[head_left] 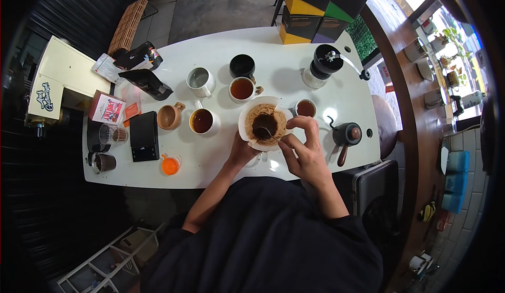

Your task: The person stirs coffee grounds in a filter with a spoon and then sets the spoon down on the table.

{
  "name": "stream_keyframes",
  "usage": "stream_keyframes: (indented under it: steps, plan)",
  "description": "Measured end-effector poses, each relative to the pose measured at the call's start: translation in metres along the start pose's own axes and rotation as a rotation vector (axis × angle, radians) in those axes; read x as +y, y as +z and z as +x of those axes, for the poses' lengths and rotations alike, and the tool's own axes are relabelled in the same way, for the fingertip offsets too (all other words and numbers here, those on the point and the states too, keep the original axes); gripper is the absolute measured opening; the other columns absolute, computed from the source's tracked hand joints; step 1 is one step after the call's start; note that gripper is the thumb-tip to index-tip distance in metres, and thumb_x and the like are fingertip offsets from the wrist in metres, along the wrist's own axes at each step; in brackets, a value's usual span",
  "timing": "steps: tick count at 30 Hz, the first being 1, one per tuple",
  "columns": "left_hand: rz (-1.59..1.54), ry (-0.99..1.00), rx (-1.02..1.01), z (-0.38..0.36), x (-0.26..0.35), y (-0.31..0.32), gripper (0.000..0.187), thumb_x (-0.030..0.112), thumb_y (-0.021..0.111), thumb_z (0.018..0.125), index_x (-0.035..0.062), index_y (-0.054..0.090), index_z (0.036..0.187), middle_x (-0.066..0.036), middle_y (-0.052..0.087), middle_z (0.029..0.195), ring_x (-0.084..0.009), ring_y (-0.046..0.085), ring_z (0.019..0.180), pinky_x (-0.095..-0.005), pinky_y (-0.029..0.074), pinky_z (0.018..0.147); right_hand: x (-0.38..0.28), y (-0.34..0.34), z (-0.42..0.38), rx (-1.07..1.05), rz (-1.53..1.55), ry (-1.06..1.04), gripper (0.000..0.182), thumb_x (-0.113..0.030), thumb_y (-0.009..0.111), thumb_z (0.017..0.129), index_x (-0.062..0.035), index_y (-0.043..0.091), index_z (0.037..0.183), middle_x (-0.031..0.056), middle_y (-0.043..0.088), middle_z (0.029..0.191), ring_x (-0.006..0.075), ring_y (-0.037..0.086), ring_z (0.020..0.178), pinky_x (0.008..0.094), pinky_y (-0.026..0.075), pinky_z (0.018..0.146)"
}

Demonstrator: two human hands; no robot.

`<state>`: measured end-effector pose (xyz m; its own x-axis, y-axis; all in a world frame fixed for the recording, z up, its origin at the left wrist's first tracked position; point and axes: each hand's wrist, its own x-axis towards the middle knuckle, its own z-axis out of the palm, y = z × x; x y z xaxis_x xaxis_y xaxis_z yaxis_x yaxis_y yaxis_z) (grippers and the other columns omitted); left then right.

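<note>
My left hand (pixel 243 150) is closed around the near left side of a coffee dripper; its fingers are partly hidden beneath it. A white paper filter (pixel 246 120) lines the dripper, with wet coffee grounds (pixel 264 127) coating its walls and dark in the middle. Over the right rim, my right hand (pixel 305 148) pinches a thin metal spoon (pixel 268 132) whose end dips into the grounds. Just behind the dripper stands a cup of brown liquid (pixel 242 89), and a small glass of similar liquid (pixel 305 108) sits close to my right fingers.
Left of the dripper are a white mug (pixel 203 121), a brown cup (pixel 169 117), a black scale (pixel 144 137) and an orange cup (pixel 170 165). A hand grinder (pixel 322 64) stands back right, with a dark kettle (pixel 346 134) nearer. Boxes (pixel 321 9) rise at the far edge.
</note>
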<state>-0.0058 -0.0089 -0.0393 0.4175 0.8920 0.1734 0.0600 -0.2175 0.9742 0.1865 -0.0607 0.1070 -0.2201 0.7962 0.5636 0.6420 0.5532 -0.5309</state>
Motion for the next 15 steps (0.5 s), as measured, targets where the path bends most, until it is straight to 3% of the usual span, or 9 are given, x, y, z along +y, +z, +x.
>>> stream_keyframes:
  steps: [6,15]
  plan:
    - [-0.101,-0.066,0.022,-0.0009,0.0069,0.0004,0.072,0.012,0.091,0.076,0.0064,0.055,0.139,-0.008,0.064,0.133,-0.0212,0.063,0.123,-0.0387,0.051,0.106,0.0107,0.0050,0.0032,-0.010,-0.111,0.008,0.013,-0.009,0.075,0.085,-0.0039,0.067,0.094,0.0129,0.055,0.117,0.0341,0.055,0.113,0.0505,0.042,0.100]
    - [0.038,0.034,0.006,0.0015,0.0064,0.0007,0.071,0.013,0.090,0.077,0.0057,0.056,0.139,-0.009,0.065,0.133,-0.0217,0.063,0.123,-0.0388,0.051,0.106,0.0087,0.0014,0.0037,0.042,-0.240,-0.071,0.014,-0.012,0.078,0.084,-0.0050,0.067,0.091,0.0128,0.055,0.118,0.0330,0.056,0.113,0.0539,0.042,0.101]
